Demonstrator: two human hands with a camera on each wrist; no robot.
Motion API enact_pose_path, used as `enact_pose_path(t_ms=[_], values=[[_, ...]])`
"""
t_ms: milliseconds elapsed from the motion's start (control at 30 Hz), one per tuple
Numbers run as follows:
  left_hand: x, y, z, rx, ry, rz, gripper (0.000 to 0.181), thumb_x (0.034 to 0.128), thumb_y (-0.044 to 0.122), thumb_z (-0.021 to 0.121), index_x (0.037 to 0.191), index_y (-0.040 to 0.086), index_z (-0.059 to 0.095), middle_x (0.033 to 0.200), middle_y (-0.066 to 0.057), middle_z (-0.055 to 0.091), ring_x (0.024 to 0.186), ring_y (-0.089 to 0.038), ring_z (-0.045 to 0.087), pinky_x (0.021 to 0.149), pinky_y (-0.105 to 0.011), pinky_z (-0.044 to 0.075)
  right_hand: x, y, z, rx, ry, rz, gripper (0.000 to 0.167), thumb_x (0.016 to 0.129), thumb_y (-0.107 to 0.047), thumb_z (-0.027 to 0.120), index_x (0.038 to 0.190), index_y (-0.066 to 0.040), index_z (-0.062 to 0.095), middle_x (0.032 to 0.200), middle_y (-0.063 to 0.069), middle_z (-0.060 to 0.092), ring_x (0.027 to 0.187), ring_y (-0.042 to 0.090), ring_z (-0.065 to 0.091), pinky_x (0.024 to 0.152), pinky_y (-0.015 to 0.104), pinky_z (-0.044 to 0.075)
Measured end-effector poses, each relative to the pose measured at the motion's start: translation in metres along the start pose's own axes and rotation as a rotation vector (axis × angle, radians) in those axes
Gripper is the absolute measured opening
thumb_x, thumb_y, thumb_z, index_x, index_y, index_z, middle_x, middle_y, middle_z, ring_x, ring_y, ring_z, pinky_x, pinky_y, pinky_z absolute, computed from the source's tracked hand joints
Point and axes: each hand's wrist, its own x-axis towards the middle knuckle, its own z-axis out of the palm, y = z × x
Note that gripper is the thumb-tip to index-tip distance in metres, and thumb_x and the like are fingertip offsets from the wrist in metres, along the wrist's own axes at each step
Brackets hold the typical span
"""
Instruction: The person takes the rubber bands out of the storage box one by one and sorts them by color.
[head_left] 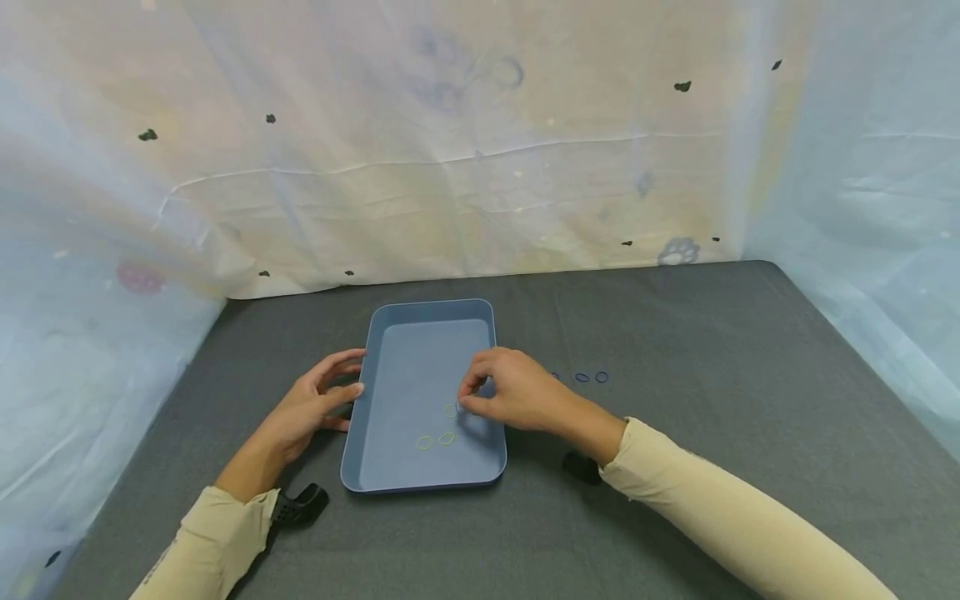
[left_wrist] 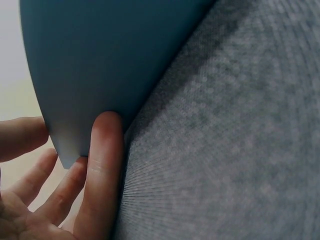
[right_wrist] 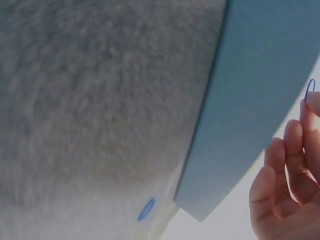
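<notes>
And there it is, a thin, plain blue ring [right_wrist: 310, 86], pinched in the right hand's [head_left: 517, 392] fingertips above the blue-grey tray [head_left: 412, 358], by three fine yellowish loops [head_left: 447, 438] lying inside! The left hand [head_left: 307, 408] rests relaxed fingers against the tray's side, its sleeve [head_left: 202, 537] bearing dark marks too small to read.
</notes>
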Motion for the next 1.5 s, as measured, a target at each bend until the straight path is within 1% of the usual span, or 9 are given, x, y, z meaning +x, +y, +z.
enact_pose_path(t_ms=[233, 367, 500, 700, 867, 1067, 1233, 1333, 1500], values=[[0.0, -0.001, -0.001, -0.003, -0.001, -0.005, 0.064, 0.1, 0.03, 0.062, 0.155, 0.02, 0.031, 0.157, -0.017, 0.032, 0.125, -0.039, 0.052, 0.072, -0.042, 0.058, -0.015, -0.001, -0.014, 0.028, 0.057, 0.046, 0.004, 0.091, -0.024, 0.074, 0.087, -0.024, 0.076, 0.093, -0.013, 0.066, 0.091, 0.017, 0.062, 0.075, 0.025, 0.047], [0.001, -0.001, -0.001, -0.008, -0.003, -0.003, 0.064, 0.1002, 0.03, 0.061, 0.155, 0.02, 0.031, 0.157, -0.017, 0.032, 0.127, -0.041, 0.05, 0.073, -0.043, 0.058, -0.024, -0.001, -0.023, 0.068, 0.104, 0.076, 0.003, 0.091, -0.024, 0.074, 0.088, -0.025, 0.076, 0.092, -0.014, 0.066, 0.092, 0.016, 0.062, 0.081, 0.032, 0.05], [0.0, 0.001, 0.0, -0.013, -0.011, -0.001, 0.064, 0.1004, 0.029, 0.061, 0.156, 0.019, 0.03, 0.158, -0.018, 0.031, 0.126, -0.04, 0.052, 0.072, -0.042, 0.059, -0.037, -0.001, -0.033, 0.081, 0.145, 0.112, 0.002, 0.091, -0.027, 0.074, 0.09, -0.026, 0.075, 0.092, -0.015, 0.066, 0.089, 0.01, 0.059, 0.086, 0.041, 0.049], [-0.001, 0.001, 0.001, -0.029, -0.023, 0.013, 0.065, 0.1008, 0.027, 0.06, 0.156, 0.016, 0.029, 0.157, -0.02, 0.03, 0.123, -0.037, 0.054, 0.071, -0.042, 0.059, -0.057, 0.006, -0.044, 0.037, 0.211, 0.152, 0.004, 0.09, -0.031, 0.075, 0.09, -0.027, 0.074, 0.093, -0.016, 0.066, 0.089, 0.007, 0.059, 0.085, 0.039, 0.048], [-0.001, -0.001, 0.002, -0.019, -0.011, -0.003, 0.064, 0.1002, 0.028, 0.061, 0.156, 0.018, 0.03, 0.157, -0.019, 0.031, 0.125, -0.037, 0.053, 0.073, -0.043, 0.058, -0.065, 0.015, -0.054, 0.008, 0.22, 0.164, 0.004, 0.091, -0.03, 0.074, 0.09, -0.026, 0.074, 0.094, -0.014, 0.066, 0.091, 0.008, 0.06, 0.088, 0.04, 0.049], [0.001, -0.001, 0.003, -0.024, -0.015, -0.01, 0.064, 0.1002, 0.029, 0.061, 0.155, 0.02, 0.03, 0.157, -0.017, 0.033, 0.126, -0.037, 0.05, 0.075, -0.044, 0.057, -0.072, 0.027, -0.071, -0.03, 0.242, 0.174, 0.006, 0.092, -0.029, 0.073, 0.092, -0.023, 0.074, 0.097, -0.009, 0.067, 0.094, 0.012, 0.062, 0.091, 0.046, 0.05], [0.001, -0.001, 0.002, -0.036, -0.028, -0.018, 0.065, 0.1001, 0.028, 0.061, 0.156, 0.02, 0.029, 0.158, -0.017, 0.031, 0.126, -0.036, 0.05, 0.077, -0.044, 0.057, -0.077, 0.034, -0.08, -0.061, 0.264, 0.193, 0.002, 0.093, -0.024, 0.072, 0.094, -0.024, 0.074, 0.099, -0.008, 0.067, 0.096, 0.015, 0.063, 0.094, 0.049, 0.049], [0.001, -0.001, 0.001, -0.05, -0.031, -0.032, 0.066, 0.0992, 0.027, 0.063, 0.156, 0.02, 0.029, 0.158, -0.017, 0.03, 0.125, -0.034, 0.051, 0.078, -0.044, 0.056, -0.077, 0.036, -0.083, -0.068, 0.263, 0.207, 0.004, 0.092, -0.021, 0.072, 0.094, -0.025, 0.074, 0.099, -0.007, 0.067, 0.097, 0.015, 0.063, 0.094, 0.049, 0.048], [0.0, -0.001, 0.0, -0.059, -0.031, -0.036, 0.071, 0.0957, 0.023, 0.068, 0.156, 0.022, 0.029, 0.159, -0.014, 0.03, 0.116, -0.023, 0.055, 0.08, -0.043, 0.054, -0.076, 0.038, -0.085, -0.069, 0.252, 0.214, 0.003, 0.093, -0.023, 0.071, 0.094, -0.024, 0.074, 0.1, -0.006, 0.068, 0.096, 0.016, 0.063, 0.093, 0.051, 0.048]])
